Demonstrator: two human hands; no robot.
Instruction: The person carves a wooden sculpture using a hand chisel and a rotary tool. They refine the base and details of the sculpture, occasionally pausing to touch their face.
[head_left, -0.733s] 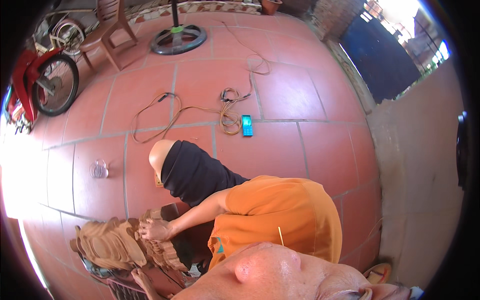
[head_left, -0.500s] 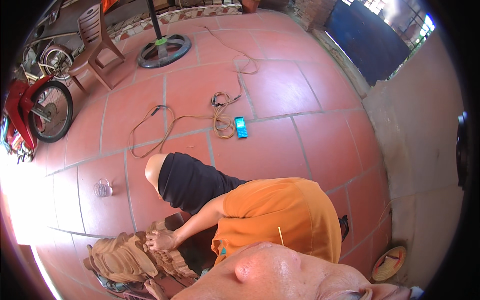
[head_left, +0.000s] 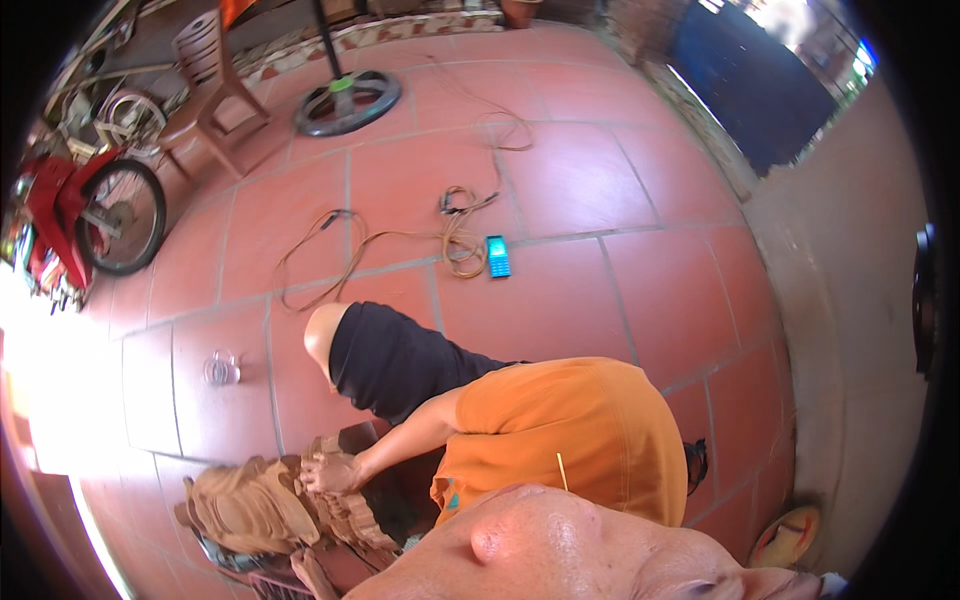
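Note:
My right hand (head_left: 335,472) reaches out of an orange sleeve (head_left: 560,415) and rests on a brown wood carving (head_left: 260,505) with wavy, fold-like ridges. Its fingers curl over the upper edge of the wood. Below, near the bottom rim, a skin-coloured part that seems to be my left hand (head_left: 314,575) lies close against the carving's lower side; its fingers cannot be made out. Some dark and grey items under the carving are mostly hidden. My bent knee in black shorts (head_left: 395,360) is above the right arm.
A glass mug (head_left: 222,368) stands on the red tiles. Farther off lie a blue phone (head_left: 498,257) and a looped tan cable (head_left: 350,255). Around these are a red motorbike (head_left: 65,210), a brown chair (head_left: 200,60), a wheel-based stand (head_left: 348,103), a woven hat (head_left: 785,537) and a wall (head_left: 850,300).
The view has turned slightly, so the floor things appear farther right. My right hand stays on the carving with little visible movement.

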